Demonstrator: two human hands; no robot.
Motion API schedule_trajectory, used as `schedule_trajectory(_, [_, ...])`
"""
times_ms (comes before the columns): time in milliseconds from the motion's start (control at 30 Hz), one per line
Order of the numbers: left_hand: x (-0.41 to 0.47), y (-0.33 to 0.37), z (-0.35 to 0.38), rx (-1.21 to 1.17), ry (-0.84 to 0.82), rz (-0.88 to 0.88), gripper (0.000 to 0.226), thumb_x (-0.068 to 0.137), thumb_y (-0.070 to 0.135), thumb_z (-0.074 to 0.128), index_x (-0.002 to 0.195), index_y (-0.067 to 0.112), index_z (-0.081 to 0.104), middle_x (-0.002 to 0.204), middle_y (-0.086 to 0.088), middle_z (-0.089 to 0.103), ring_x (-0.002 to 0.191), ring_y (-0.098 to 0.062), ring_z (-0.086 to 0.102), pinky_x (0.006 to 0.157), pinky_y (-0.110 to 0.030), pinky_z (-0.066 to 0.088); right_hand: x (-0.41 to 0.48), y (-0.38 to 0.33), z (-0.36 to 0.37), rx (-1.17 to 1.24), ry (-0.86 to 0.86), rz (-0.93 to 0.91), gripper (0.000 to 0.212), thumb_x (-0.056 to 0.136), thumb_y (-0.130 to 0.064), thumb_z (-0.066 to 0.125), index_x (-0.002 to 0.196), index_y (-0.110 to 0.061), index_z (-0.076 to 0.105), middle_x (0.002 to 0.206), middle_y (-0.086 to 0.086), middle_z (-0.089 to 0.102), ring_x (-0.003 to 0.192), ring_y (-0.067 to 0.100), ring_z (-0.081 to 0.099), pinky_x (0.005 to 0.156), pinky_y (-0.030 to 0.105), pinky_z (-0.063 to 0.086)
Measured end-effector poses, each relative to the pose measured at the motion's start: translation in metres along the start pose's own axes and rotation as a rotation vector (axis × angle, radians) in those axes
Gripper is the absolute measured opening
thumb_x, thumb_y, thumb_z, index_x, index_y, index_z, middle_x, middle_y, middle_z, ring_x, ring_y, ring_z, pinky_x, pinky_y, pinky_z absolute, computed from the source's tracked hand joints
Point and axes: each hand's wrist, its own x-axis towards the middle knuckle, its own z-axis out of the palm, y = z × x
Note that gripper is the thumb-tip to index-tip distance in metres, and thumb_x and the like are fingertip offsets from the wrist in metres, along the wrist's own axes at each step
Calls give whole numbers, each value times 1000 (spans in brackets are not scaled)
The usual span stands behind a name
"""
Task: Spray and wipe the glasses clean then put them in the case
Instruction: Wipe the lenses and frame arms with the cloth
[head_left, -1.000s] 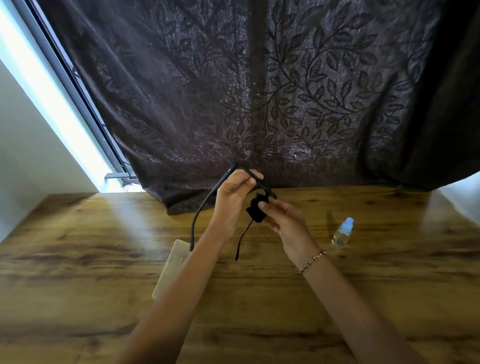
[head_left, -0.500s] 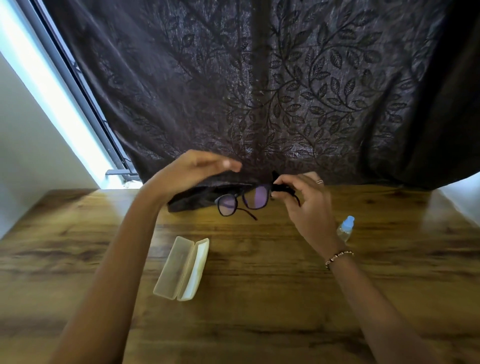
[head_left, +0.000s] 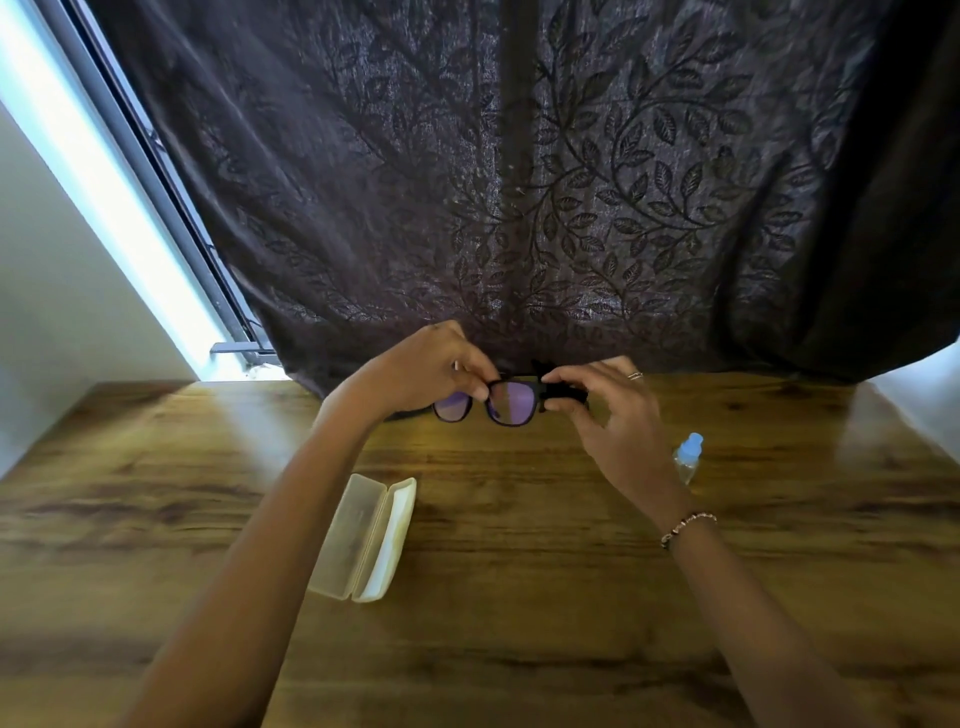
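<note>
Glasses (head_left: 511, 402) up in the air, folks, dark frame with purple-tinted lenses, held between both hands just in front of the curtain's lower edge and above the far side of the table

Biggest thing out there: one dark leaf-patterned curtain (head_left: 519, 182) hanging right behind the hands, with a bright strip of window (head_left: 104, 171) off beyond the left hand. Under both forearms, one wooden table (head_left: 519, 597)

Left hand (head_left: 426, 371) has fingers and thumb curled in, pinching the frame at its top edge by the bridge, and its knuckles cover part of one lens. Right hand (head_left: 618, 415) pinches one bunched black cloth (head_left: 563, 392) against the frame's other end; that end is hidden under the cloth

One pale translucent case (head_left: 366, 538) lies open on the table, near side of the left hand, just beside that forearm. One small clear spray bottle (head_left: 688, 460) with a blue cap stands just outside the right wrist, its lower part tucked behind it

Smallest now: one beaded bracelet (head_left: 685, 527) on the right wrist, one ring (head_left: 635, 375) on a right finger
</note>
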Motion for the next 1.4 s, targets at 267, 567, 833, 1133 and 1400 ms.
schedule_trajectory(267, [-10, -12, 3, -45, -22, -33, 16, 83, 27, 70, 98, 33, 71, 91, 10, 47, 87, 9, 44, 76, -3, 35, 10, -1, -18, 322, -335, 319, 22, 75, -20, 77, 87, -36, 69, 86, -6, 58, 81, -6, 55, 77, 6, 41])
schedule_trajectory(567, [-11, -6, 10, -65, 112, 88, 21, 79, 17, 72, 99, 23, 76, 87, 12, 61, 89, -9, 38, 79, -10, 31, 13, -4, -28, 761, -660, 448, 19, 81, -20, 65, 97, -11, 72, 90, -2, 75, 87, 10, 68, 75, 18, 52])
schedule_trajectory(833, [-23, -22, 6, -220, 312, 122, 31, 75, 5, 74, 100, 22, 71, 86, 24, 61, 89, -7, 47, 82, -9, 41, -6, 25, -39, 716, -775, 484, 14, 81, -25, 67, 89, -22, 77, 89, 0, 74, 83, 11, 68, 71, 18, 50])
schedule_trajectory(1133, [-13, -13, 16, -113, 176, 161, 22, 78, 8, 73, 98, 16, 76, 81, 17, 65, 83, -8, 40, 77, -10, 38, 12, 9, -22, 743, -741, 442, 22, 88, -27, 64, 100, -12, 74, 101, 10, 73, 97, 20, 67, 86, 22, 50])
schedule_trajectory(1400, [-29, -39, 3, -179, 301, 18, 33, 76, 6, 74, 93, 35, 70, 85, 12, 59, 88, 6, 47, 81, -3, 37, -19, 39, -32, 802, -767, 529, 20, 85, -34, 65, 94, -20, 76, 92, 3, 74, 88, 15, 68, 75, 21, 51])
